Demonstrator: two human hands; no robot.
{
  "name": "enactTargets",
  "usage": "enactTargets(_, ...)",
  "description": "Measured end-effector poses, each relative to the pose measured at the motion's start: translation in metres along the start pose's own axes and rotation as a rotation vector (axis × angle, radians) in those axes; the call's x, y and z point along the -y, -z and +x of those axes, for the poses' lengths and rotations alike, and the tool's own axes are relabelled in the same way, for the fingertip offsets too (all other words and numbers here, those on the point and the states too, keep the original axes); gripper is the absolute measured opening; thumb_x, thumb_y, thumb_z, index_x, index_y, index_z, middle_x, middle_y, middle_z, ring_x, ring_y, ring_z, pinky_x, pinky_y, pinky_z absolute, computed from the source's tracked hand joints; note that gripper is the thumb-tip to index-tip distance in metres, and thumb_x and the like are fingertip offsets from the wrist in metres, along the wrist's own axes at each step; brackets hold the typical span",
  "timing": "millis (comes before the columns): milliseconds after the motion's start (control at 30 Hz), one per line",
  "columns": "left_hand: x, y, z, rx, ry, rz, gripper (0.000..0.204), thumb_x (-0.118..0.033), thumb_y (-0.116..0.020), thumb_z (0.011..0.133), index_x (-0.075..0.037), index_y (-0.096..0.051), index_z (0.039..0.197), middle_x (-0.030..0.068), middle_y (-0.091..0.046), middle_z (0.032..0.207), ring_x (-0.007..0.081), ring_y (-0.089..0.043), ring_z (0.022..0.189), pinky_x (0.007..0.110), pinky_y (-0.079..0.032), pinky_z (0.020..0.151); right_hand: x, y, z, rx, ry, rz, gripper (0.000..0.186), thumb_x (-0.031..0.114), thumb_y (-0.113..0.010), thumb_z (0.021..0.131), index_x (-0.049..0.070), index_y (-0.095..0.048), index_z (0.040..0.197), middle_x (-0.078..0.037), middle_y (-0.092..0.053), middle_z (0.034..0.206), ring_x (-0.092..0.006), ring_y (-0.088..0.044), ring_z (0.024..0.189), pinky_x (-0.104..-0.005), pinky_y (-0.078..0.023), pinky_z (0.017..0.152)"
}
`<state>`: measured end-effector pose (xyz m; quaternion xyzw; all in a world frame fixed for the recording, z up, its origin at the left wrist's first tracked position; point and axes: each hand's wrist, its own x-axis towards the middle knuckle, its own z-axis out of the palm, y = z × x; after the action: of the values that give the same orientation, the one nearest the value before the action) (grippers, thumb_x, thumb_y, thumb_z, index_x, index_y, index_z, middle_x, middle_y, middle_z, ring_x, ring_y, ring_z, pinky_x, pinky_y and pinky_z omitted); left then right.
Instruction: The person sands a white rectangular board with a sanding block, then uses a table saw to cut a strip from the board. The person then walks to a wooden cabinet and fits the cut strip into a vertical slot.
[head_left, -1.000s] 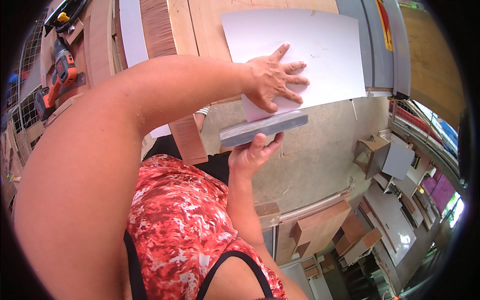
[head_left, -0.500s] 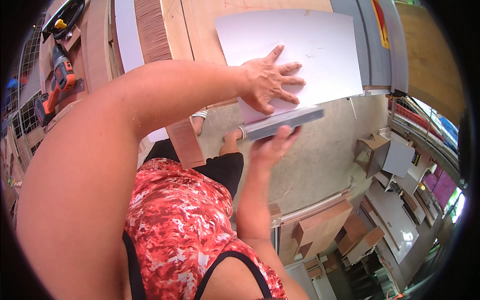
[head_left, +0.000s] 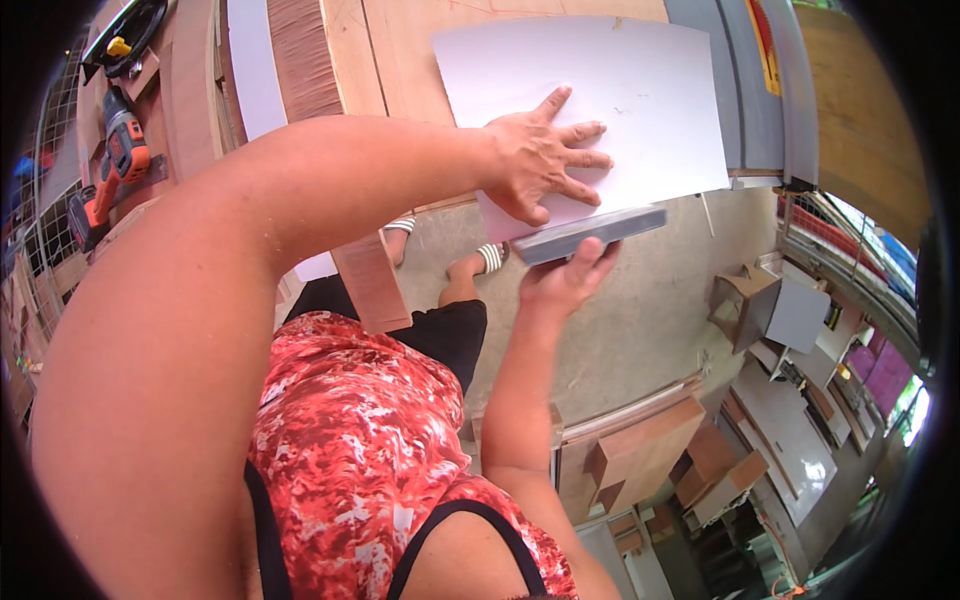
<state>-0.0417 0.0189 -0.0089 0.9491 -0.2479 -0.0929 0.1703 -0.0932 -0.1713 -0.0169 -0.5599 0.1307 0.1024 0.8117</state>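
Observation:
My left hand (head_left: 545,165) lies flat with fingers spread on a white panel (head_left: 650,100), which rests on the wooden worktop. In my right hand (head_left: 568,282) is a long grey block (head_left: 590,236), like a sanding block, held from below with the thumb on its near side. The block lies along the panel's near edge, its right end slightly higher in the picture. Its face towards the panel is hidden.
An orange and black cordless drill (head_left: 122,150) lies on boards at the left. A grey metal table strip (head_left: 745,110) borders the panel's right side. By my waist a brown board (head_left: 372,285) juts out. Wooden offcuts and boxes (head_left: 645,455) stand at lower right.
My right hand has slid the grey block to the right and slightly up along the panel's near edge. My left hand has stayed in place.

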Motion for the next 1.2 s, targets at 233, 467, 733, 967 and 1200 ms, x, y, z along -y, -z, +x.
enactTargets(233,0.002,0.001,0.0,0.007,0.006,-0.001,0.069,-0.049,-0.059,0.079,-0.045,-0.052,0.147,-0.0018,-0.031,0.168,0.0279,-0.015,0.159,0.074,-0.005,0.122,-0.022,-0.007,-0.045,-0.045,-0.03,-0.066,0.095,0.051,-0.077,0.09,0.009,-0.023,0.157,-0.017,-0.041,0.151,-0.0342,-0.049,0.133,-0.0509,-0.048,0.106)
enactTargets(467,0.002,0.003,0.005,0.006,-0.021,0.007,0.069,-0.049,-0.06,0.079,-0.045,-0.052,0.148,-0.0016,-0.031,0.168,0.0284,-0.015,0.159,0.074,-0.004,0.122,-0.025,-0.008,-0.059,-0.03,-0.025,-0.03,0.095,0.046,-0.079,0.089,0.011,-0.023,0.157,-0.016,-0.04,0.151,-0.0319,-0.05,0.133,-0.0519,-0.049,0.105)
enactTargets(733,0.002,0.0,0.006,-0.027,-0.01,0.035,0.071,-0.049,-0.059,0.078,-0.045,-0.052,0.148,-0.0016,-0.03,0.169,0.0282,-0.015,0.159,0.074,-0.004,0.122,-0.002,0.003,0.0,0.004,0.032,-0.06,0.094,0.052,-0.075,0.091,0.009,-0.024,0.157,-0.019,-0.041,0.15,-0.0344,-0.05,0.133,-0.0508,-0.047,0.107)
enactTargets(967,0.0,0.005,0.002,0.022,0.003,0.009,0.072,-0.049,-0.059,0.077,-0.045,-0.051,0.148,-0.0016,-0.03,0.168,0.0275,-0.014,0.159,0.074,-0.003,0.122,-0.02,-0.013,-0.061,-0.023,-0.04,-0.045,0.096,0.051,-0.078,0.089,0.01,-0.024,0.157,-0.016,-0.042,0.149,-0.032,-0.05,0.133,-0.0498,-0.048,0.106)
enactTargets(1200,0.0,0.001,0.008,0.012,-0.005,0.018,0.073,-0.049,-0.059,0.076,-0.045,-0.051,0.148,-0.0016,-0.03,0.168,0.0274,-0.015,0.159,0.074,-0.004,0.122,-0.015,-0.001,-0.033,-0.025,0.002,-0.064,0.097,0.051,-0.078,0.089,0.008,-0.023,0.156,-0.019,-0.044,0.146,-0.0313,-0.053,0.128,-0.0458,-0.053,0.1)
